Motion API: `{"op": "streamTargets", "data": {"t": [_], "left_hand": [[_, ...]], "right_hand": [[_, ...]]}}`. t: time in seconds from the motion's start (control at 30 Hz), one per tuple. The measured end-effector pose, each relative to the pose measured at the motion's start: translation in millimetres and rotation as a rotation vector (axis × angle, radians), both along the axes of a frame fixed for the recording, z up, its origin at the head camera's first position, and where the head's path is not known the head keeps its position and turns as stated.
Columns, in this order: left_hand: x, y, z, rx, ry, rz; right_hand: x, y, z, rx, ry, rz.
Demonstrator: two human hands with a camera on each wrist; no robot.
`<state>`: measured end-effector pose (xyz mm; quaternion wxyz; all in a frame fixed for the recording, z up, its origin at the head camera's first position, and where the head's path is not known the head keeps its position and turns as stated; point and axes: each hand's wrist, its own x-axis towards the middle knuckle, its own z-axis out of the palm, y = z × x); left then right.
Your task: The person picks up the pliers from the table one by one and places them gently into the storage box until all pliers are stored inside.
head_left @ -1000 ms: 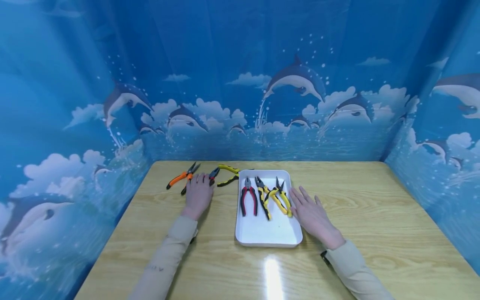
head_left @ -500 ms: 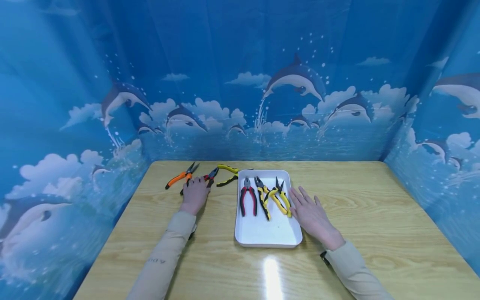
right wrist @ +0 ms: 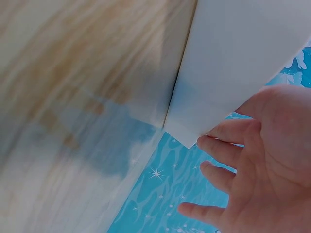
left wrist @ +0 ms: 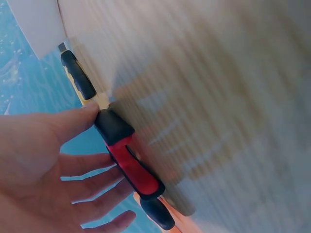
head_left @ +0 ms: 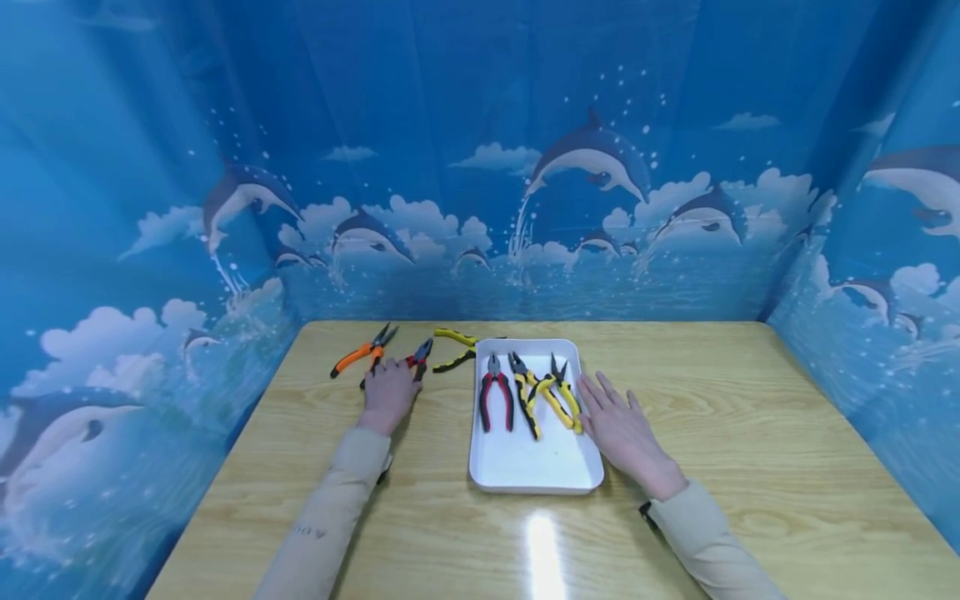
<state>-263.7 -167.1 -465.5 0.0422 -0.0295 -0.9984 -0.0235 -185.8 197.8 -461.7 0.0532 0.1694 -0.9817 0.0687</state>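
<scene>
In the head view my left hand [head_left: 388, 393] lies over a pair of red-and-black pliers [head_left: 422, 353], whose metal head points away to the right. The left wrist view has the thumb against one end of the red-and-black handle [left wrist: 138, 174], with the fingers on its far side in a loose grip. My right hand [head_left: 618, 425] rests along the right wall of a white tray [head_left: 536, 477], fingers fairly straight and touching its side. Inside the tray lie red-and-black pliers [head_left: 487, 408] and several yellow-and-black pliers [head_left: 525, 400].
Orange-handled long-nose pliers [head_left: 356, 358] lie beyond the left hand, close to it. Yellow-and-black pliers [head_left: 453, 364] sit against the tray's far left corner, partly hidden. Behind the wooden table [head_left: 720, 358] hangs a blue dolphin curtain [head_left: 450, 125].
My left hand has drawn slightly left and nearer, and the red-and-black pliers have shifted a little with it, more of them showing. The right hand and tray stay put.
</scene>
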Motion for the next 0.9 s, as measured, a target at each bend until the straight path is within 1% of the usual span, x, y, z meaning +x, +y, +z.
{"op": "streamTargets", "data": {"t": [0.17,0.43,0.57,0.83,0.9], "left_hand": [[6.4,0,1.8,0.000,-0.028,0.010],[18.5,0,2.9,0.026,-0.046,0.044],[25.7,-2,2.1,0.033,-0.029,0.035],[40.5,-4,1.7,0.027,0.042,-0.001],[44.6,-4,1.7,0.024,0.046,-0.002]], "right_hand": [[-0.1,0,0.5,0.004,-0.011,-0.003],[0.1,-1,0.0,0.004,-0.020,-0.005],[0.4,-1,-0.4,0.007,-0.022,-0.007],[-0.2,-3,0.0,0.019,-0.040,-0.024],[-0.2,-3,-0.3,0.022,-0.042,-0.023]]}}
